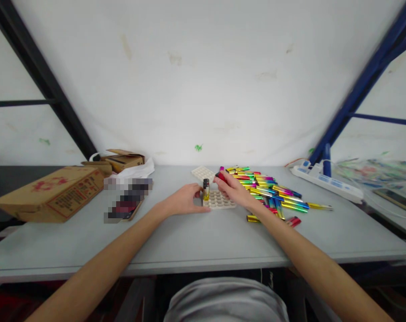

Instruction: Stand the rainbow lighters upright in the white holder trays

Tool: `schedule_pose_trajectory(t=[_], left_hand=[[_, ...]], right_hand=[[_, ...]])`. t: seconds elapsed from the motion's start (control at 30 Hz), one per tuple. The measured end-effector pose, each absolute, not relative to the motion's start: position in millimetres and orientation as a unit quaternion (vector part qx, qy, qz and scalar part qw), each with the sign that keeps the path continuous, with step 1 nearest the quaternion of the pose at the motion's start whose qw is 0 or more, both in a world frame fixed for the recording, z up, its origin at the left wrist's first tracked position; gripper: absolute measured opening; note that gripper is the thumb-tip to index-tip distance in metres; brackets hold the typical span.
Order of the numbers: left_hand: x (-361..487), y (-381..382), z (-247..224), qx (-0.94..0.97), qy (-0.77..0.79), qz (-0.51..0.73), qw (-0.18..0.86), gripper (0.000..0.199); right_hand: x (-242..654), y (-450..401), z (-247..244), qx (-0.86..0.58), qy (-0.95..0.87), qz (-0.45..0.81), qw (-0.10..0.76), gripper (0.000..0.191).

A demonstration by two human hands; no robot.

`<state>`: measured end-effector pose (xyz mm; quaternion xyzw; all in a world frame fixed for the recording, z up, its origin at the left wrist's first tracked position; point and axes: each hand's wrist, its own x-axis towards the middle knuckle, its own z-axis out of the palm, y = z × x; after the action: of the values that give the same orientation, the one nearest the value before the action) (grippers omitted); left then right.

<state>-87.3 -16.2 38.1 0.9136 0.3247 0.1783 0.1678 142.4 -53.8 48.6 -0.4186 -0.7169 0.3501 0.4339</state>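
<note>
A pale tray with rows of round holes point(219, 201) lies on the grey table. Upright at its left end stand yellow lighters with black tops point(206, 191). My left hand point(186, 199) is at the tray's left edge, thumb and fingers apart around that corner, holding nothing visible. Over the tray's back right part, my right hand point(232, 188) pinches a red lighter point(222, 176). Beside my right hand and forearm spreads a loose pile of shiny, many-coloured lighters point(265, 191).
Behind the tray lies another pale holed tray point(203, 173). Cardboard boxes point(55, 192) and a white plastic bag point(136, 171) are at the left. A power strip point(330, 183) and blue frame point(344, 107) stand at the right.
</note>
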Motion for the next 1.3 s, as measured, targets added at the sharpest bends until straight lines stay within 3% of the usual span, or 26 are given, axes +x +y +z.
schedule_pose_trajectory(t=[0.37,0.8,1.1,1.3], left_hand=[[-86,-17,37,0.921,0.317,0.178,0.139,0.052],[-85,-18,39,0.920,0.315,0.184,0.145,0.052],[-86,-18,39,0.918,0.322,0.179,0.149,0.053],[-86,-16,37,0.919,0.320,0.172,0.154,0.056]], right_hand=[[126,-62,44,-0.475,-0.723,0.192,0.463,0.050],[124,-58,40,-0.500,-0.721,0.165,0.450,0.034],[126,-59,43,-0.495,-0.734,0.119,0.451,0.046],[131,-59,45,-0.442,-0.789,0.061,0.424,0.028]])
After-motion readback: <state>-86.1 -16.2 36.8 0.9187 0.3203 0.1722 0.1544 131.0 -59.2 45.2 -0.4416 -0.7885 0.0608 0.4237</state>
